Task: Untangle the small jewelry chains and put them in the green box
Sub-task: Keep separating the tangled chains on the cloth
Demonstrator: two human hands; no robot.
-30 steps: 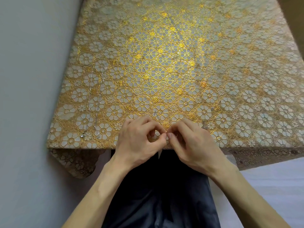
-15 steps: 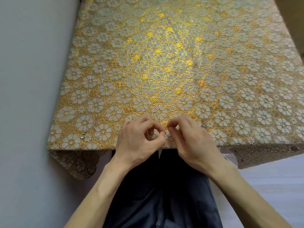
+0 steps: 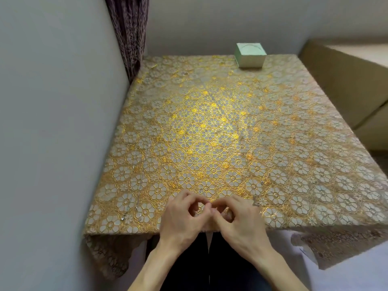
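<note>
My left hand (image 3: 182, 217) and my right hand (image 3: 237, 221) meet fingertip to fingertip at the table's near edge, both pinching a thin silver chain (image 3: 201, 191) that is barely visible between them. Part of that chain trails off to the right of my right hand, with a small pendant (image 3: 255, 203) on the cloth. A second thin silver chain (image 3: 134, 203) lies stretched along the left side of the table. The green box (image 3: 250, 55) stands at the far end of the table, well away from both hands.
A gold floral tablecloth (image 3: 210, 133) covers the table. A grey wall (image 3: 52, 122) runs along the left, a dark curtain (image 3: 128, 32) hangs in the far left corner, and a beige upholstered piece (image 3: 357, 80) stands to the right.
The head camera has tilted up, so the far end of the table and the green box have come into view. My hands stay together at the near edge, still pinching the chain.
</note>
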